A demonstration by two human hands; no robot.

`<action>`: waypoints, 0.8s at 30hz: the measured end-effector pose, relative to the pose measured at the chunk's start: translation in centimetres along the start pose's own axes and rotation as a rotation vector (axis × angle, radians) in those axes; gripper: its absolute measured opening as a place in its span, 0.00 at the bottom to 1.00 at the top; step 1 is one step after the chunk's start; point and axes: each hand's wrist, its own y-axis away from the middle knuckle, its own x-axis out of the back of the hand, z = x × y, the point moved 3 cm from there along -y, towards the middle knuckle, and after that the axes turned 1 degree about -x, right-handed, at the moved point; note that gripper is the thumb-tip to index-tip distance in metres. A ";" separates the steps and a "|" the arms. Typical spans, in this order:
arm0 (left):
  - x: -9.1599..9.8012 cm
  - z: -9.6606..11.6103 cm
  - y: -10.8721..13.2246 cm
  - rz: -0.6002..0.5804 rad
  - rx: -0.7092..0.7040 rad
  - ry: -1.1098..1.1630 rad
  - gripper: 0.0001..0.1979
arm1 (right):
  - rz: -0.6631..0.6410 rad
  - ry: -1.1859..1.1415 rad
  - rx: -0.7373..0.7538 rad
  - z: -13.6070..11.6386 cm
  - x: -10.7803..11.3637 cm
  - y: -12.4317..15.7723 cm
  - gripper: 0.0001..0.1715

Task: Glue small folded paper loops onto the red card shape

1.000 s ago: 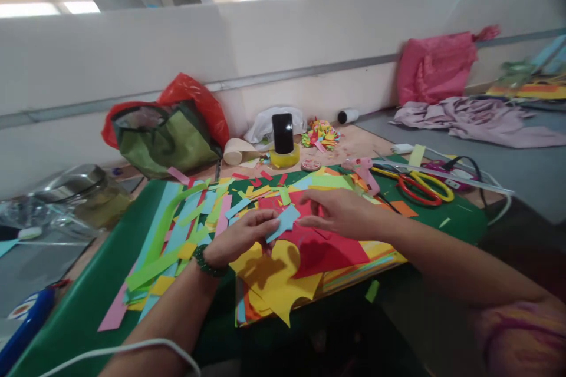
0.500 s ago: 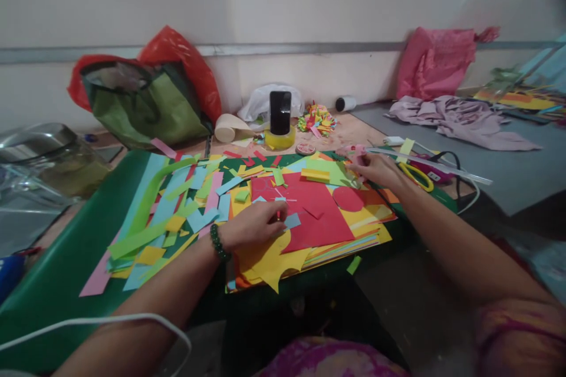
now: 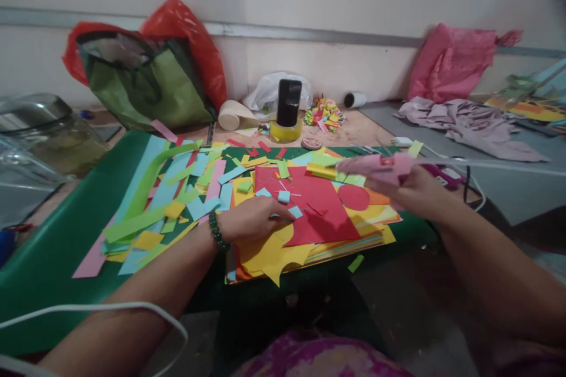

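My left hand [image 3: 254, 218] is closed, with thumb and forefinger on a small light blue paper piece [image 3: 295, 211] over the red paper sheet [image 3: 321, 212]. Another folded light blue piece [image 3: 283, 196] lies on that sheet just beyond the fingers. My right hand [image 3: 418, 188] grips a pink glue gun [image 3: 380, 168], slightly blurred, its nozzle pointing left above the stacked papers. A clear glue stick [image 3: 460, 161] sticks out of its back. Under the red sheet are yellow paper [image 3: 260, 256] and other coloured sheets. A red paper circle [image 3: 354, 197] lies below the gun.
Coloured paper strips [image 3: 137, 230] cover the green mat [image 3: 48, 235] at left. Behind stand a phone [image 3: 289, 103] on a yellow tape roll [image 3: 285, 131], a fringed paper bundle [image 3: 325, 115] and a green bag [image 3: 145, 88]. A glass jar [image 3: 39, 141] stands at far left.
My right hand has lifted the glue gun from the table's right side and brought it nearer, over the papers. My left hand stays by the blue piece. The view has shifted slightly.
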 end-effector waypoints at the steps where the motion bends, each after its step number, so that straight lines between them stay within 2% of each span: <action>1: 0.0 0.0 0.0 -0.010 0.002 -0.011 0.15 | -0.135 -0.049 0.049 -0.7 -1.2 0.6 0.23; 3: 0.0 -0.1 0.0 -0.031 0.008 -0.031 0.16 | -0.309 -0.059 0.045 -1.3 -3.1 1.4 0.22; 4: -0.1 -0.2 0.0 -0.040 0.011 -0.035 0.16 | -0.328 -0.021 0.033 -1.3 -3.8 1.6 0.21; 10: -0.1 -0.2 0.0 -0.052 0.031 -0.020 0.16 | -0.305 0.161 0.010 -0.3 -5.5 0.8 0.14; 15: -0.1 0.0 0.0 -0.067 0.042 -0.004 0.16 | -0.361 0.128 0.080 -0.8 -6.1 0.0 0.15; 21: -0.3 -0.3 0.0 -0.049 0.012 0.016 0.16 | -0.353 0.234 0.028 0.0 -5.6 0.3 0.19; 24: -0.2 -0.2 0.0 -0.073 0.006 -0.008 0.16 | -0.360 0.240 0.049 -0.1 -5.6 0.2 0.21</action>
